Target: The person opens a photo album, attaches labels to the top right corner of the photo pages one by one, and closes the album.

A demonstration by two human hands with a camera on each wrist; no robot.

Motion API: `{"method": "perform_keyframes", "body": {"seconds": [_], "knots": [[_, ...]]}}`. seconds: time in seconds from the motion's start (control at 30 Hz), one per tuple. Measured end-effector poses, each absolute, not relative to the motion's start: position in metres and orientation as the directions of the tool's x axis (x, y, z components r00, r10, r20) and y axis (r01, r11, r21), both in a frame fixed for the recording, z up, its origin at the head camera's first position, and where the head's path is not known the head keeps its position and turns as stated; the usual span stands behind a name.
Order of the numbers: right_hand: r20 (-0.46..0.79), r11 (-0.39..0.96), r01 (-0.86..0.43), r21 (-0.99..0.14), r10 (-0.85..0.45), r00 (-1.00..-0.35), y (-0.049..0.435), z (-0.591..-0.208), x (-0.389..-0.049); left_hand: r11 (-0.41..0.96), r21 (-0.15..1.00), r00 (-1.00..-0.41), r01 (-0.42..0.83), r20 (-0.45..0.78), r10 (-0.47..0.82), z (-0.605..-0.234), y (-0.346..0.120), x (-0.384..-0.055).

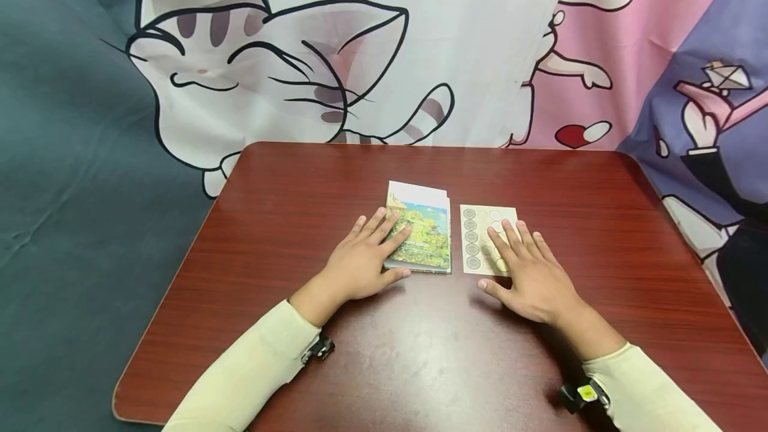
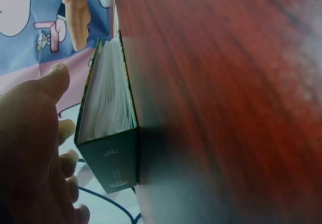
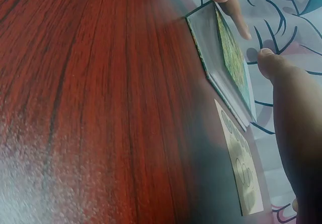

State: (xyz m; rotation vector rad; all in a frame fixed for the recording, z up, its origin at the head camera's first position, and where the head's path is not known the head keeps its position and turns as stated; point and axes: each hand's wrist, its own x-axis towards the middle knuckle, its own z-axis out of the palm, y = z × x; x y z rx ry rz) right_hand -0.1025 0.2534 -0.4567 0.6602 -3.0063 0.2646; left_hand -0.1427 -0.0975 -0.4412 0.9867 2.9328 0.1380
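Observation:
A thick photo album (image 1: 429, 235) with a painted landscape on its cover lies closed on the table. My left hand (image 1: 363, 260) spreads its straight fingers over the album's left edge. In the left wrist view, the album's dark green spine (image 2: 111, 161) and its many page edges show beside the hand. To the album's right lies a pale sheet of round stickers (image 1: 471, 237), with grey circles down its left side. My right hand (image 1: 533, 279) is spread flat over the sheet's right part, fingertips hiding some circles. Neither hand grips anything.
The red-brown wooden table (image 1: 300, 199) has rounded corners, and its far edge runs along a cartoon-printed curtain (image 1: 480, 32). A small dark device sits at each wrist, the left device (image 1: 319, 349) and the right device (image 1: 582, 395). Dark cloth or an object (image 1: 744, 272) stands beyond the right edge.

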Motion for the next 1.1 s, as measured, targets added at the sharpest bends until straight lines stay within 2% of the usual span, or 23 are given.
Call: {"method": "perform_keyframes", "body": {"seconds": [0.67, 1.1], "knots": [[0.094, 0.882, -0.446, -0.150, -0.436, -0.895, 0.245, -0.462, -0.104, 0.811, 0.106, -0.806, 0.575, -0.098, 0.584, -0.438, -0.089, -0.145], [0.088, 0.879, -0.453, -0.147, -0.445, -0.891, 0.240, -0.463, -0.104, 0.806, 0.093, -0.804, 0.585, -0.065, 0.591, -0.437, -0.086, -0.148]]}}
